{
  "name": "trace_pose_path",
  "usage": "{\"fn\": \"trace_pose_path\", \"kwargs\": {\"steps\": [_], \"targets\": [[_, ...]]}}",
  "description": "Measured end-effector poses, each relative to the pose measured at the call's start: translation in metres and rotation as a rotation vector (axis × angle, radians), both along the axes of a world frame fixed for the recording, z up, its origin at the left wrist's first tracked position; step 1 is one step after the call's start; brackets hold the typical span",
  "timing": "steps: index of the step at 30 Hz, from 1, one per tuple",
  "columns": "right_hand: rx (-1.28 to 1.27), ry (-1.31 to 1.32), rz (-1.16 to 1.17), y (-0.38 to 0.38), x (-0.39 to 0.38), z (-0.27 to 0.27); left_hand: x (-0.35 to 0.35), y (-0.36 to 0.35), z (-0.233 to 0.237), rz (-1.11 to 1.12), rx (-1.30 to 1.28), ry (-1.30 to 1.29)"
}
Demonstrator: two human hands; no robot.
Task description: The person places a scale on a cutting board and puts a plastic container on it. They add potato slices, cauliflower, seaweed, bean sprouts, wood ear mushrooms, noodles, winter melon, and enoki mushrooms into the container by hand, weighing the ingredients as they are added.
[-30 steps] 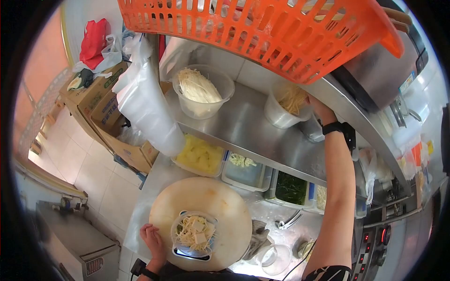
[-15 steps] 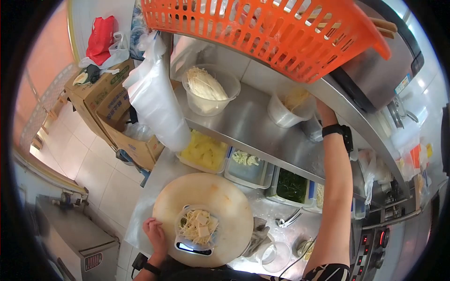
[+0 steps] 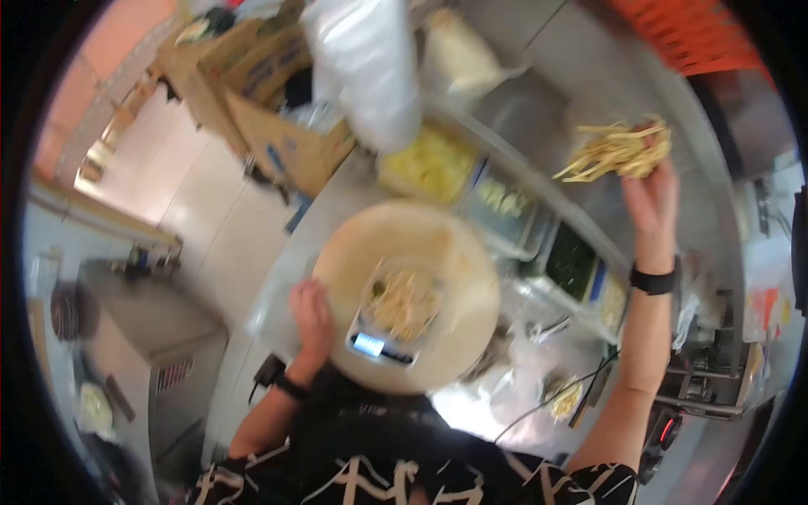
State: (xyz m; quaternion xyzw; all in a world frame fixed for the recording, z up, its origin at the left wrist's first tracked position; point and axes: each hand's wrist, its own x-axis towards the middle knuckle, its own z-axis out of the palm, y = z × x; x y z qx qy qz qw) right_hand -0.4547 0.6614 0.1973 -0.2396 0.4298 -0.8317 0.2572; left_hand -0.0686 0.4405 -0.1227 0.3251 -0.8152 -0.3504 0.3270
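Observation:
My right hand [image 3: 651,189] is raised over the steel shelf, closed round a bunch of pale yellow strips [image 3: 617,151] that look like shredded tofu skin. Their loose ends stick out to the left. At the left edge of the round cutting board [image 3: 467,261], my left hand [image 3: 311,316] rests with fingers loosely bent and nothing visible in them; motion blurs it. On the board stands a small scale with a lit display [image 3: 370,344]. A clear bowl [image 3: 439,290] on top of it contains pale noodle-like strips and lighter pieces.
Along the back of the counter stand containers of yellow slices [image 3: 429,164], pale pieces [image 3: 505,202] and dark greens [image 3: 574,259]. A plastic bag roll [image 3: 366,76] hangs by the shelf. Cardboard boxes [image 3: 278,126] are at left, an orange basket [image 3: 690,34] at upper right.
My right hand has come out from the shelf tub, now carrying the yellow strips. The view has shifted, and my left hand stays at the board's edge.

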Motion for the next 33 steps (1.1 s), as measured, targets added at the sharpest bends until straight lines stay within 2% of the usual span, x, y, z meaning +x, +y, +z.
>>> {"fn": "trace_pose_path", "kwargs": {"steps": [2,4,5,6,7,9,10,12,14,16,17,19,23,25,26,28,29,31,32,33], "targets": [[0.070,-0.067,0.001,-0.009,0.044,0.000,0.002,0.006,0.021,-0.055,0.013,0.015],[-0.019,-0.094,0.339,-0.020,0.081,-0.004,0.000,0.008,0.054,-0.176,0.105,0.044],[-0.015,-0.107,0.338,-0.022,0.097,-0.012,0.000,0.011,0.062,-0.267,0.201,0.076],[0.097,-0.078,0.217,-0.024,0.111,-0.020,-0.001,0.014,0.069,-0.266,0.209,0.069],[0.209,-0.044,0.094,-0.027,0.125,-0.029,-0.003,0.017,0.075,-0.356,0.287,0.107],[0.313,-0.060,-0.033,-0.040,0.161,-0.053,-0.007,0.024,0.080,-0.447,0.370,0.149],[0.349,-0.041,0.078,-0.041,0.169,-0.071,-0.009,0.027,0.081,-0.502,0.387,0.162],[0.410,-0.041,0.129,-0.045,0.191,-0.106,-0.010,0.029,0.080,-0.554,0.407,0.174],[0.884,0.405,0.207,-0.049,0.213,-0.125,-0.012,0.028,0.078,-0.598,0.443,0.231],[0.916,1.132,0.156,-0.056,0.232,-0.167,-0.014,0.026,0.077,-0.603,0.460,0.263],[0.916,1.125,0.157,-0.063,0.244,-0.177,-0.015,0.025,0.077,-0.611,0.477,0.293],[1.176,1.419,0.208,-0.075,0.264,-0.188,-0.018,0.023,0.081,-0.627,0.495,0.313],[1.196,1.408,0.211,-0.081,0.267,-0.174,-0.030,0.022,0.083,-0.642,0.464,0.296],[1.024,1.125,0.314,-0.074,0.258,-0.143,-0.036,0.018,0.083,-0.648,0.459,0.274],[1.026,1.122,0.319,-0.070,0.254,-0.136,-0.039,0.017,0.083,-0.649,0.453,0.257],[0.927,0.914,0.243,-0.059,0.246,-0.127,-0.047,0.015,0.084,-0.648,0.542,0.273],[0.929,0.912,0.242,-0.055,0.240,-0.123,-0.052,0.013,0.086,-0.649,0.622,0.294],[0.961,0.741,0.175,-0.050,0.225,-0.118,-0.063,0.007,0.093,-0.674,0.643,0.247],[0.963,0.741,0.174,-0.047,0.216,-0.122,-0.067,0.005,0.097,-0.695,0.662,0.200],[1.077,0.663,0.053,-0.044,0.207,-0.133,-0.070,0.004,0.103,-0.697,0.662,0.200]]}}
